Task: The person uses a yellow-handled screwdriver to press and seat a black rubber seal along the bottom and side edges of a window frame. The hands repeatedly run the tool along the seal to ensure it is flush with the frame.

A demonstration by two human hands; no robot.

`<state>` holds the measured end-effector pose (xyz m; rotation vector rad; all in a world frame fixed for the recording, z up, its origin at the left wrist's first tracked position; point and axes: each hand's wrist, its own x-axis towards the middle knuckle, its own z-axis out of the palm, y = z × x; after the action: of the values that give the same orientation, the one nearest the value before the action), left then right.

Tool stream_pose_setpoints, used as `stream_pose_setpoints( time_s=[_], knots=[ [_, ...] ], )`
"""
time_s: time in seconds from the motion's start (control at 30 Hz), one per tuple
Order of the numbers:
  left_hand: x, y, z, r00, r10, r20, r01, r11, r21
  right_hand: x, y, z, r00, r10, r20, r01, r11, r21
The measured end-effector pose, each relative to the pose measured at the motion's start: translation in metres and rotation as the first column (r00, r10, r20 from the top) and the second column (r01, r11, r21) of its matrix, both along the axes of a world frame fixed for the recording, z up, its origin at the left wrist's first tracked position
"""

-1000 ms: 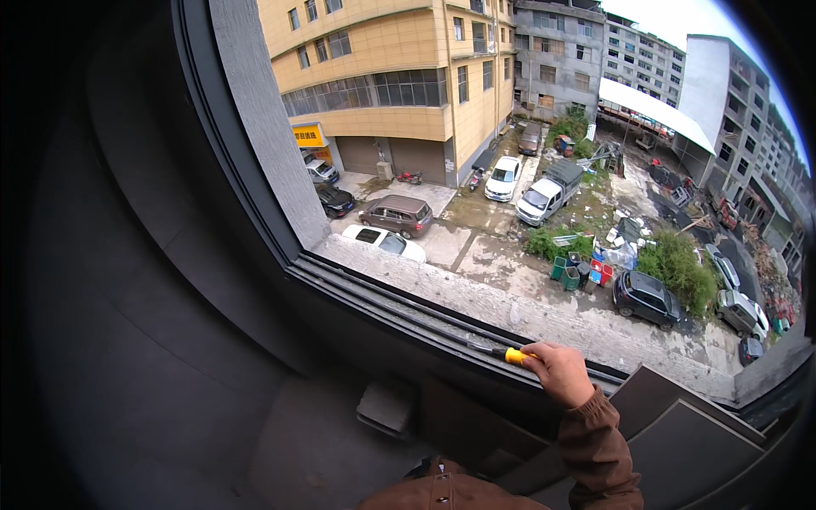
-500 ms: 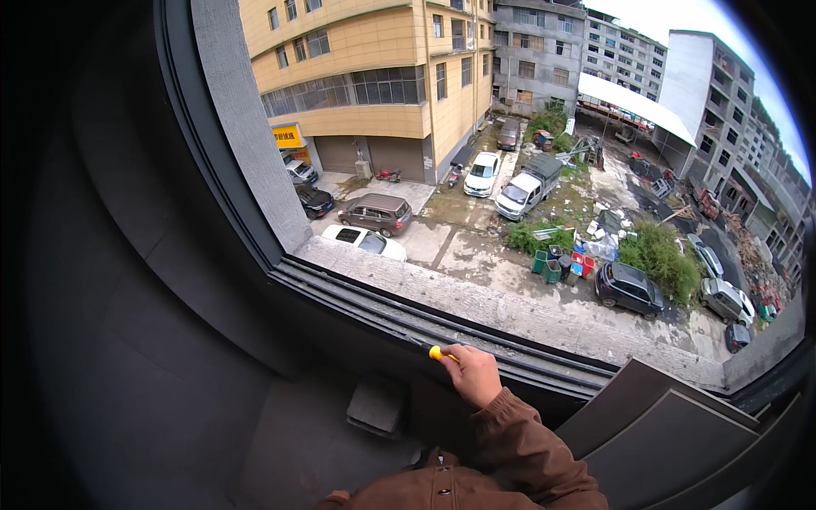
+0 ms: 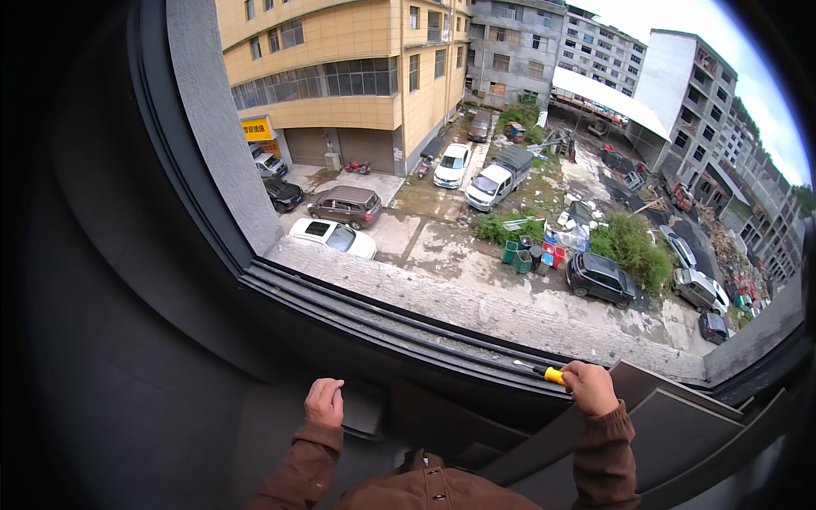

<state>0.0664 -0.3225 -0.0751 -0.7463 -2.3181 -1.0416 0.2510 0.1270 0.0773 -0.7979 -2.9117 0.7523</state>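
My right hand point(image 3: 592, 389) grips the yellow handle of a small hand tool point(image 3: 554, 375). The tool has a dark neck and a thin, pale metal blade pointing left. Its tip lies over the dark window track point(image 3: 408, 335), toward the right end; whether it touches the track I cannot tell. My left hand point(image 3: 324, 402) is apart from the frame, above the dim floor on the left side, with its fingers curled in and nothing visible in them. Rough grey concrete sill point(image 3: 476, 308) runs along the outer side of the track.
Grey panels point(image 3: 680, 425) lean below the window's right end, close to my right forearm. Below my left hand is a dark block-like object point(image 3: 364, 415). Beyond the sill, far below, lies a yard with parked cars point(image 3: 602, 279), bins point(image 3: 522, 258) and buildings.
My right hand has moved right along the track with the yellow-handled tool. My left hand has risen into view at the lower left. The view has shifted slightly.
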Motion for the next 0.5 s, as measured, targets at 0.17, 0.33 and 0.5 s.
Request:
stream_pose_setpoints(
  time_s=[0.17, 0.33, 0.5],
  knots=[
    [-0.058, 0.075, 0.073, 0.966, -0.208, -0.152, 0.200, 0.977, -0.067, -0.024, 0.007, -0.042, 0.999, -0.048, -0.015, 0.044, 0.981, -0.191],
    [-0.078, 0.146, 0.063, 0.818, -0.575, -0.004, 0.553, 0.788, -0.271, -0.061, -0.007, -0.049, 1.000, 0.025, -0.011, -0.026, 0.991, -0.129],
    [-0.061, 0.185, 0.053, 0.787, -0.616, 0.021, 0.582, 0.731, -0.357, -0.083, -0.039, -0.048, 0.995, 0.093, -0.040, -0.095, 0.994, -0.047]
  ],
)
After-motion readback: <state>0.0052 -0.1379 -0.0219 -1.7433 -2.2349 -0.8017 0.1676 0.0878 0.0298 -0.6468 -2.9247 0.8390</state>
